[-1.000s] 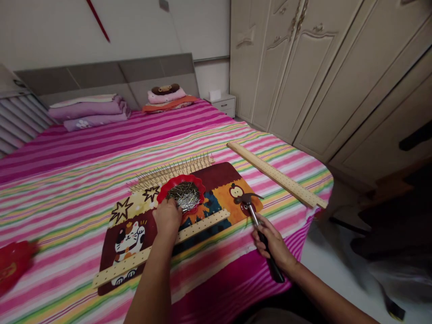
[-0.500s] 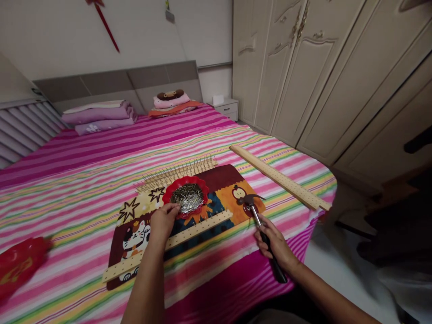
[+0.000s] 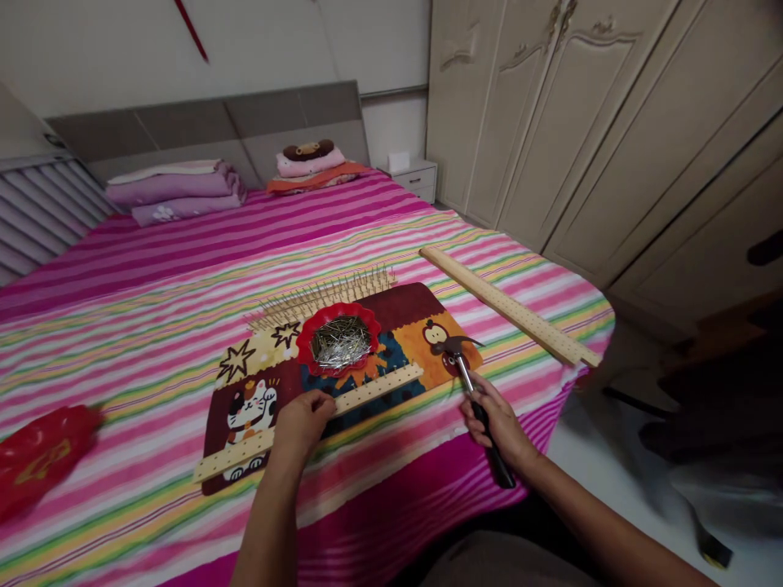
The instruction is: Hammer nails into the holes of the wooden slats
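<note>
My right hand (image 3: pixel 498 420) grips the black handle of a claw hammer (image 3: pixel 463 377), its head resting over the orange part of a patterned mat (image 3: pixel 404 306). My left hand (image 3: pixel 309 420) has its fingers pinched together at a wooden strip with holes (image 3: pixel 379 390); whatever they hold is too small to make out. A few nails stand in the strip's right part. Behind it, a red scalloped bowl (image 3: pixel 304 359) sits on the mat, filled with loose nails (image 3: pixel 342 342).
Along the mat's far edge lies a wooden strip full of upright nails (image 3: pixel 324 297). A longer drilled wooden strip (image 3: pixel 507 306) lies to the right near the bed's edge. At the left is a red dish (image 3: pixel 46 456). Folded bedding (image 3: pixel 177 191) sits by the headboard.
My left hand has come away from the bowl of nails, moving toward me to the wooden strip. My right hand still grips the hammer in about the same place. The view has shifted slightly.
</note>
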The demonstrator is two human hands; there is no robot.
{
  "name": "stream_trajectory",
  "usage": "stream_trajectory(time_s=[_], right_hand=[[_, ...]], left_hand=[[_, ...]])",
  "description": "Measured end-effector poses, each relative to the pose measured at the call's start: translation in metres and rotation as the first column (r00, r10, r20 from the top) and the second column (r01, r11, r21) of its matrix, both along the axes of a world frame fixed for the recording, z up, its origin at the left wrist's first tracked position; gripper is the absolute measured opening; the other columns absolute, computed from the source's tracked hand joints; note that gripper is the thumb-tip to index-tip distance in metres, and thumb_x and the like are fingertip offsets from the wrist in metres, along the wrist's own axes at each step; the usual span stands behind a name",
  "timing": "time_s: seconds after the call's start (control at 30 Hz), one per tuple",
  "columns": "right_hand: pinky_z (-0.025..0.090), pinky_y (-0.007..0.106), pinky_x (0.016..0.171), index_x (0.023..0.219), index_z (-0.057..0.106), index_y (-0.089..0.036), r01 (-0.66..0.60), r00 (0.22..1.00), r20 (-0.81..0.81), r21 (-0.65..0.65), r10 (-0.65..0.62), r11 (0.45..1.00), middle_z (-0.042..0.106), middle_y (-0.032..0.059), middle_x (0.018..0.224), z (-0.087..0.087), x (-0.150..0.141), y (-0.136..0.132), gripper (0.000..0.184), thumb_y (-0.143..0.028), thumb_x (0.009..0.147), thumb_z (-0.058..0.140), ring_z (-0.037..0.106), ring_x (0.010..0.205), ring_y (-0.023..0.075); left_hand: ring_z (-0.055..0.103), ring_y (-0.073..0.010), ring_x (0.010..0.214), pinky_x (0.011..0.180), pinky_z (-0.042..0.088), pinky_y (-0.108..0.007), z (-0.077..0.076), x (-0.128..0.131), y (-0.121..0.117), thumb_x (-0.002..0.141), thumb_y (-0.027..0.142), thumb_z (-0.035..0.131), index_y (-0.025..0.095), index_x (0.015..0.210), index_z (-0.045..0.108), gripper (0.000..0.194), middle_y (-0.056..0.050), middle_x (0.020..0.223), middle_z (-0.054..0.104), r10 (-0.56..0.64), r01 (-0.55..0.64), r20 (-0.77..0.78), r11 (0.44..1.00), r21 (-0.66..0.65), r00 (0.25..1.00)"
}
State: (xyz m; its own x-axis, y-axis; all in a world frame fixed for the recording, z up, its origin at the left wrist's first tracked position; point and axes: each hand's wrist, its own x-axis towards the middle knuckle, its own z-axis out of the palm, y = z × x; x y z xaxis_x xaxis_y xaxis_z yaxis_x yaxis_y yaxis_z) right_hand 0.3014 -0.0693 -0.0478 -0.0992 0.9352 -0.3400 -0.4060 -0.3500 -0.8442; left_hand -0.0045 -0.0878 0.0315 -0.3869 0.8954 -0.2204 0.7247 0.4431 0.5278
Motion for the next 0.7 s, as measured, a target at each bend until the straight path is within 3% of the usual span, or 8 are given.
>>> stream_trajectory(time_s=[0.13, 0.4, 0.57, 0.7], right_hand=[[0.021, 0.01, 0.03, 0.124, 0.044, -0.026, -0.008, 1.0, 0.0, 0.005, 0.008, 1.0, 0.049, -0.0088, 0.056, 0.0, 0.0, 0.0, 0.048, -0.032, 0.078, 0.057, 0.033, 0.036, 0.0043], [0.021, 0.011, 0.03, 0.123, 0.044, -0.027, -0.014, 1.0, 0.0, 0.003, 0.014, 1.0, 0.049, -0.0088, 0.055, 0.0, 0.001, 0.001, 0.048, -0.031, 0.077, 0.056, 0.034, 0.036, 0.0051], [0.021, 0.011, 0.031, 0.124, 0.044, -0.027, -0.007, 1.0, 0.002, -0.001, 0.007, 1.0, 0.049, -0.009, 0.056, 0.002, 0.001, 0.0, 0.049, -0.031, 0.077, 0.056, 0.034, 0.036, 0.0052], [0.021, 0.011, 0.031, 0.124, 0.045, -0.026, -0.003, 1.0, 0.011, -0.004, 0.003, 1.0, 0.049, -0.0089, 0.056, 0.005, 0.0, 0.0, 0.049, -0.032, 0.077, 0.057, 0.034, 0.036, 0.005]], left_hand=[[0.049, -0.0115, 0.054, 0.055, 0.029, -0.023, 0.004, 0.007, 0.005, 0.074, 0.03, 0.05, 0.022, 0.062, 0.061, 0.018, 0.004, 0.052, 0.053, -0.034, 0.025, -0.112, 0.996, -0.083, 0.993], [0.047, -0.0107, 0.051, 0.053, 0.028, -0.022, 0.006, 0.007, 0.01, 0.073, 0.03, 0.052, 0.022, 0.06, 0.059, 0.017, 0.004, 0.051, 0.052, -0.083, 0.063, -0.144, 0.988, -0.139, 0.986], [0.045, -0.0113, 0.047, 0.051, 0.028, -0.023, 0.006, 0.009, 0.014, 0.071, 0.029, 0.052, 0.022, 0.055, 0.058, 0.017, 0.003, 0.046, 0.05, -0.085, 0.066, -0.171, 0.992, -0.112, 0.982], [0.047, -0.0129, 0.046, 0.05, 0.029, -0.024, 0.005, 0.014, 0.019, 0.065, 0.025, 0.054, 0.023, 0.052, 0.057, 0.014, 0.003, 0.043, 0.051, -0.038, 0.038, -0.184, 0.999, -0.002, 0.982]])
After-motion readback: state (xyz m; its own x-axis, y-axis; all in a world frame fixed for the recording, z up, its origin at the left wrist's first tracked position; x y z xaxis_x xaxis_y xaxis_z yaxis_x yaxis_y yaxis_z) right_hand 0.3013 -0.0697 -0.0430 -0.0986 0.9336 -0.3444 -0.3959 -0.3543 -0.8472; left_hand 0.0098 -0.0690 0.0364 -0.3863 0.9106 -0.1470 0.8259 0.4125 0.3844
